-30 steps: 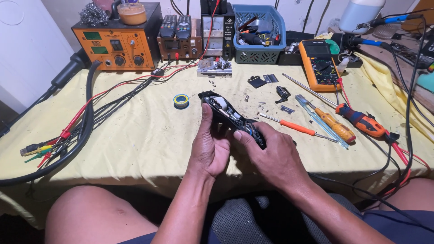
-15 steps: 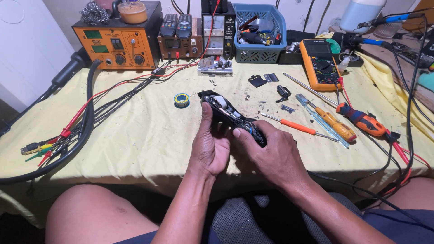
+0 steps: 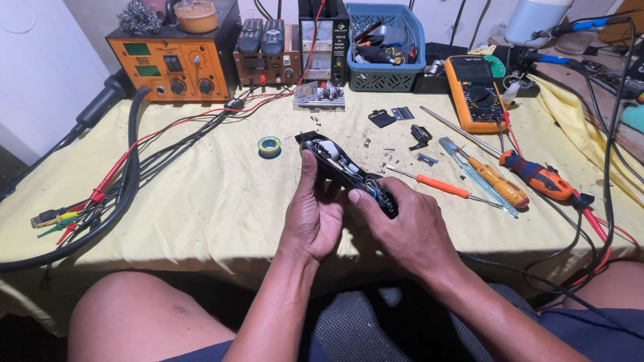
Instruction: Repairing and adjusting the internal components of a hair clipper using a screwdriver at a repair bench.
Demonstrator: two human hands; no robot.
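Evidently, the left hand (image 3: 314,218) cradled the opened black clipper (image 3: 347,173) from beneath, fingers wrapped around it, while the right hand (image 3: 410,228) pinched its near end, a grip best kept steady.

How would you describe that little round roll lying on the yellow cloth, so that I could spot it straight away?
Start at the big orange box-shaped instrument at the back left of the yellow cloth-covered table. Come forward and to the right, past the bundle of red and black wires. There lies a small blue and yellow ring-shaped roll, flat on the cloth, the only round thing among long tools and flat scraps.
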